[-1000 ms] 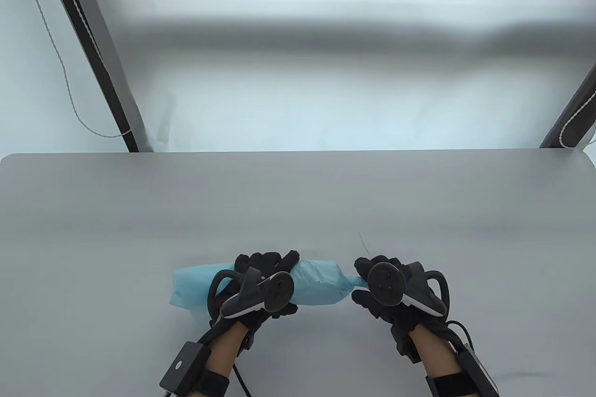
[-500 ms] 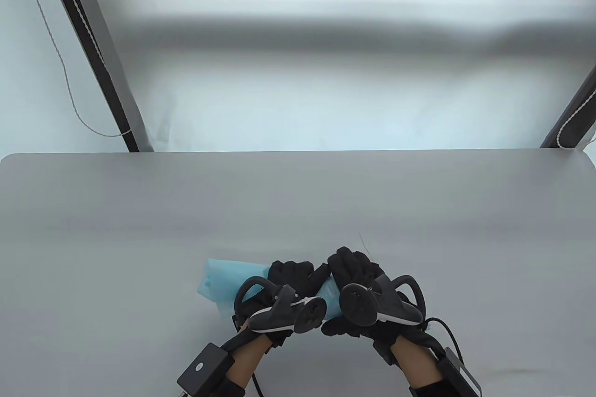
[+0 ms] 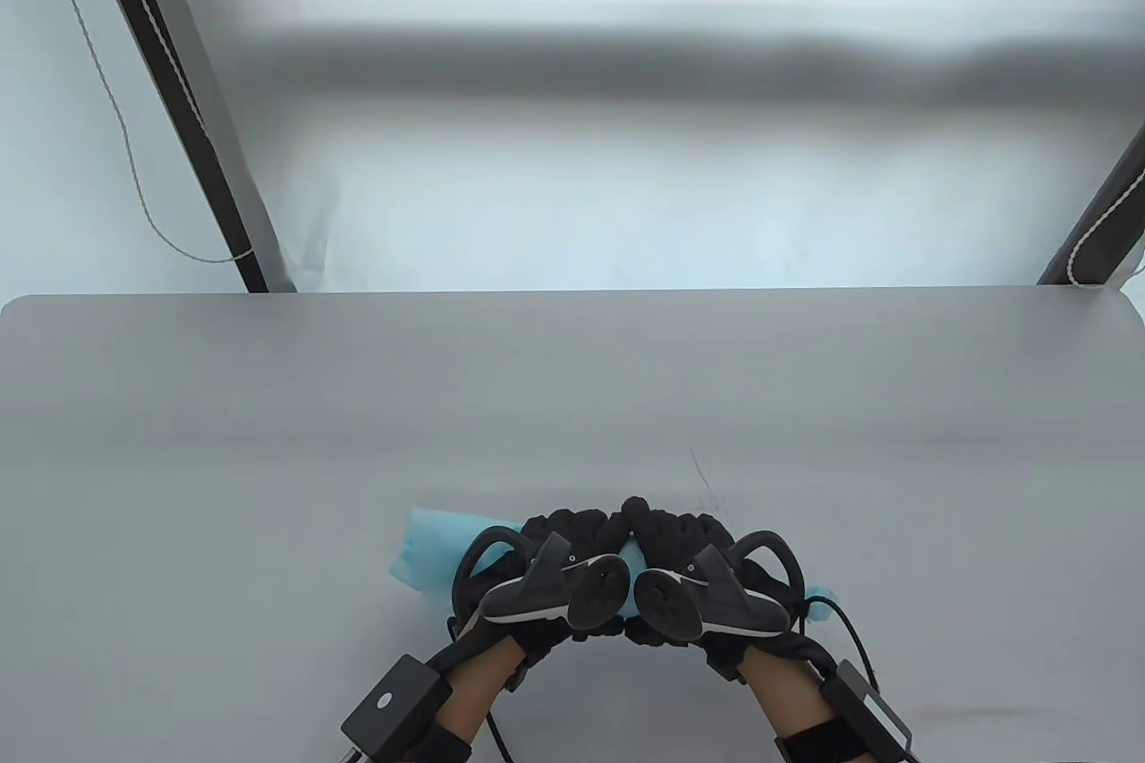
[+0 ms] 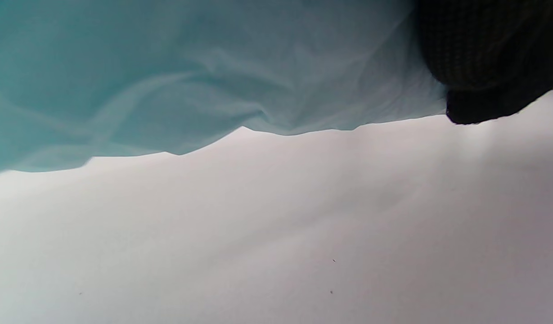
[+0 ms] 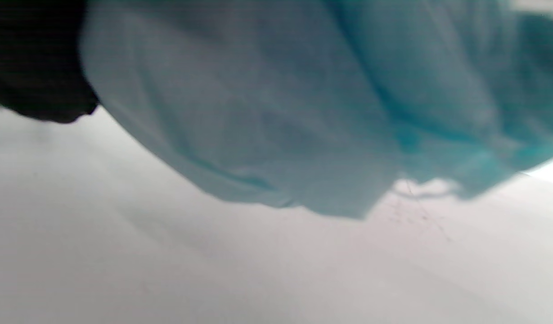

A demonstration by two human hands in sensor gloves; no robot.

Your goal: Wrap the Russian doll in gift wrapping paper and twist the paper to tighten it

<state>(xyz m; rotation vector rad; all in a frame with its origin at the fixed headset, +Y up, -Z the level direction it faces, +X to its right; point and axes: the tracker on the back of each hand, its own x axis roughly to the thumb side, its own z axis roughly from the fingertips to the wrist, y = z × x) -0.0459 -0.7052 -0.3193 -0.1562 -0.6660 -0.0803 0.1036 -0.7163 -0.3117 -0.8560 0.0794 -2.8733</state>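
The light blue wrapping paper [image 3: 429, 553] forms a bundle lying crosswise near the table's front edge; the doll inside is hidden. My left hand [image 3: 572, 539] and right hand [image 3: 671, 535] sit side by side with their fingers curled over the bundle's middle. A loose open paper end sticks out to the left, and a small twisted paper tip [image 3: 818, 597] shows to the right of my right hand. In the left wrist view the blue paper [image 4: 168, 76] fills the top beside a gloved fingertip [image 4: 483, 58]. The right wrist view shows creased paper [image 5: 303, 112] and a gloved fingertip [image 5: 33, 67].
The grey table [image 3: 572, 387] stretches wide beyond and beside my hands. A faint dark scratch mark [image 3: 698, 468] lies just past my right hand. Dark frame bars [image 3: 179, 101] and a thin cord [image 3: 116, 128] stand beyond the table's far edge.
My right hand let go of the twisted right end and moved left onto the bundle's body. The bundle and my left hand shifted right, so both hands now grip side by side.
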